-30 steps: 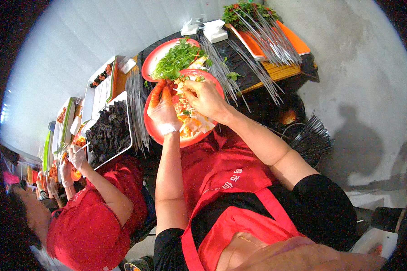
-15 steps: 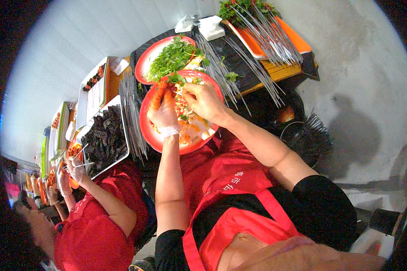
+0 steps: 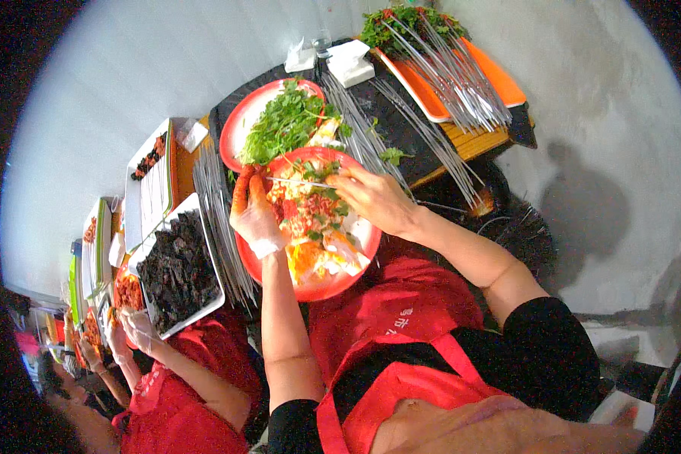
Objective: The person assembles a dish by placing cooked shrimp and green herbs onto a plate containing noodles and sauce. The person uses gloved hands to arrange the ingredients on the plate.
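Note:
My right hand (image 3: pixel 374 198), bare, grips a thin metal skewer (image 3: pixel 299 182) over a red-rimmed plate (image 3: pixel 318 291). On that plate lie chopped red-sauced food, green leaves and pale, orange-stained pieces. My left hand (image 3: pixel 259 216) wears a clear glove with red-stained fingertips. Its fingers are bent together at the plate's left edge, close to the skewer's tip; what they hold is hidden. Just beyond stands a second red-rimmed plate (image 3: pixel 238 121), heaped with green cilantro (image 3: pixel 286 119).
Bare skewers (image 3: pixel 359 125) lie right of the plates, more (image 3: pixel 223 216) to the left. An orange tray (image 3: pixel 416 79) holds filled skewers at far right. Beside white tissues (image 3: pixel 349 64) is a glass. Left, a co-worker's gloved hands (image 3: pixel 138 329) work near a tray of dark food (image 3: pixel 178 261).
A skewer now shows in my right hand, which has shifted right, away from my left hand. My left hand sits at the plate's left edge. The whole view has tilted slightly.

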